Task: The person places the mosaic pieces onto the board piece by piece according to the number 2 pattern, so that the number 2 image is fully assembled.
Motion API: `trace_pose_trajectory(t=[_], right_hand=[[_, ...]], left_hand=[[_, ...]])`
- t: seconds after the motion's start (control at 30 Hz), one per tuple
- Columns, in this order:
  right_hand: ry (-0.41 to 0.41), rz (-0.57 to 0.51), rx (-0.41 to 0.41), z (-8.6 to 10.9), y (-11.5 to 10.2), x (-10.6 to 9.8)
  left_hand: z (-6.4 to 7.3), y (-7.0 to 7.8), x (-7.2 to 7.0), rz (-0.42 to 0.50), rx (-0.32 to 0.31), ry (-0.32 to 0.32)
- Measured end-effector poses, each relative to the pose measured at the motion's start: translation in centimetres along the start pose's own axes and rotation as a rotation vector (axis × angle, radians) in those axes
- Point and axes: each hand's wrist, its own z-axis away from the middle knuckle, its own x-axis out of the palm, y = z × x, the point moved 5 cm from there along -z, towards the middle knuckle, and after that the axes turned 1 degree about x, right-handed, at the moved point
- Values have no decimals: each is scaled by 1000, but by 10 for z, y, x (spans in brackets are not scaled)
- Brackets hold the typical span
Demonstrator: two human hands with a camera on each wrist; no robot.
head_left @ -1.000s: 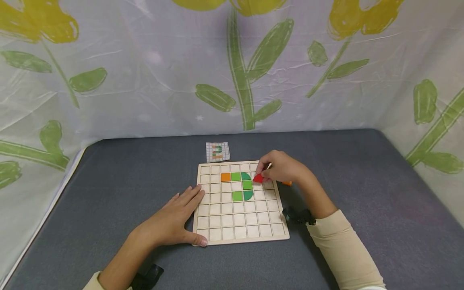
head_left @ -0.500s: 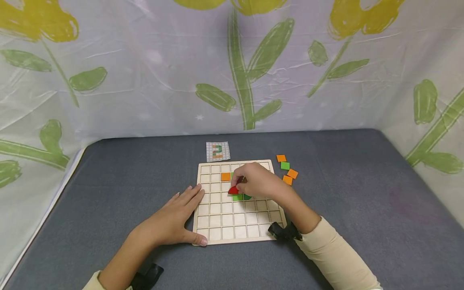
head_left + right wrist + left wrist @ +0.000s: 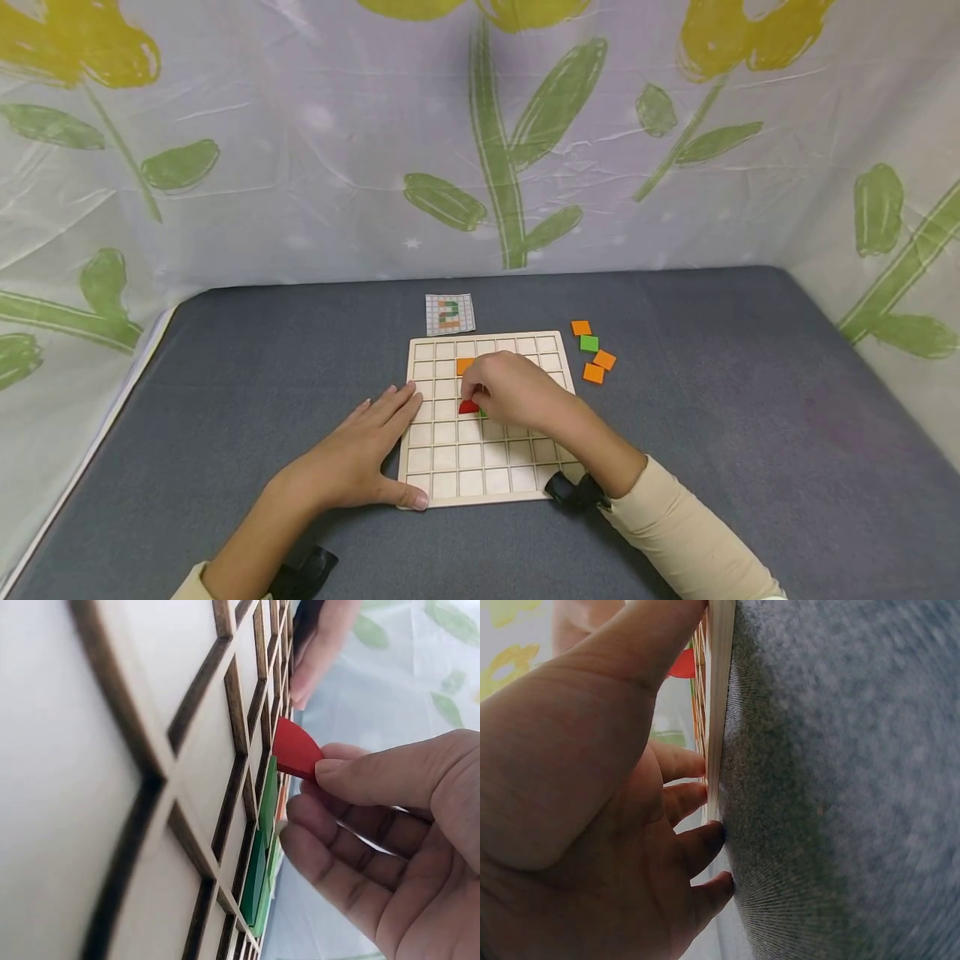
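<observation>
Right hand: your right hand point(image 3: 517, 390) is over the board, thumb and fingertip clamped on a red piece; the other fingers curl beside them.
Red piece: the red piece point(image 3: 295, 746) is pinched at one end, with a curved edge and a straight one showing. It is over the third column from the left, two rows nearer you than the orange square. The right wrist view shows it tilted up from the board; you cannot tell whether its lower edge touches.
Left hand: your left hand point(image 3: 367, 454) lies at the board's left side with fingers straight and spread, holding nothing between them. The thumb rests on the near left corner and a fingertip meets the left rim.
Board: the wooden grid board point(image 3: 471, 482) lies flat on the grey bench point(image 3: 262, 350).
Set pieces: an orange square point(image 3: 465, 367) sits in the second row; a green square point(image 3: 483, 412) shows just right of the red piece, partly under your hand.
Loose pieces: to the right of the board lie an upper orange tile point(image 3: 581, 327), a green tile point(image 3: 589, 343) and two lower orange tiles point(image 3: 604, 359), all near one another.
Card: a printed card point(image 3: 450, 315) with a coloured grid pattern lies just beyond the board's far edge.
</observation>
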Motion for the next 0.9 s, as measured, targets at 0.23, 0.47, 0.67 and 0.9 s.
trace_pose_trajectory(t=[0.23, 0.47, 0.67, 0.9], right_hand=[[-5, 14, 8, 0, 0, 0], [-14, 23, 13, 1, 1, 2], [-52, 39, -42, 3, 1, 4], [-138, -15, -60, 6, 2, -3]], left_hand=[[0, 0, 0, 0, 0, 4], [0, 1, 0, 0, 2, 7], [0, 1, 0, 0, -2, 5], [0, 0, 0, 2, -7, -2]])
